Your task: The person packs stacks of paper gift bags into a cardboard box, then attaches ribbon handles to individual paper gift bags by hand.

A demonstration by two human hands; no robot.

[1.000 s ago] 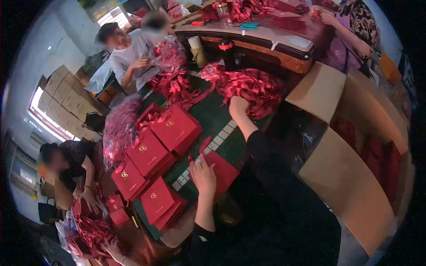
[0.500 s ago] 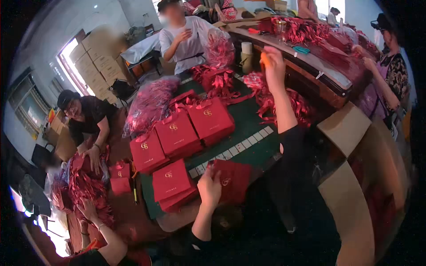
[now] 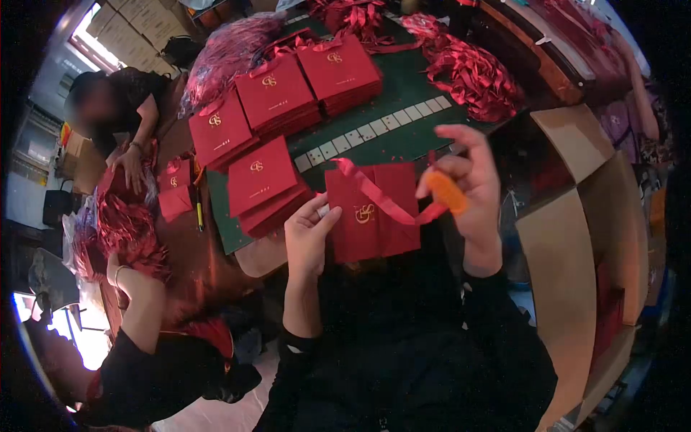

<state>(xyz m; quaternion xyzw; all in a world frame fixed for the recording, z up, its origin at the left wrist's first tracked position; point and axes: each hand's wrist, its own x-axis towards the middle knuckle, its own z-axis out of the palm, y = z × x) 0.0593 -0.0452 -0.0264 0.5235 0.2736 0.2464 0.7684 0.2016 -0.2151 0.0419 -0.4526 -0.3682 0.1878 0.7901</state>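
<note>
Head view: the red bag [image 3: 349, 241] lies flat-sided and slightly tilted between the hands, at the near edge of the table, a gold emblem [image 3: 365, 214] on its front and a glossy ribbon [image 3: 381, 199] looping across it. The left hand [image 3: 306, 237] pinches its left edge; apart from it, the right hand [image 3: 471, 194], wearing one orange finger cover [image 3: 447, 191], meets the ribbon's right end, though I cannot tell whether it grips it. From left to right come one small bag pile [image 3: 175, 193] beside one yellow pen [image 3: 200, 216], then four larger bag stacks [image 3: 272, 93], three behind and one in front, and one strip of pale tiles [image 3: 374, 129]. Beneath them spreads a green mat [image 3: 403, 79] on a brown tabletop [image 3: 194, 252]. Two co-workers [image 3: 140, 162] sit or lean at the left; red ribbon heaps [image 3: 475, 79] lie farther back, and open cardboard boxes [image 3: 558, 237] stand at the right.
</note>
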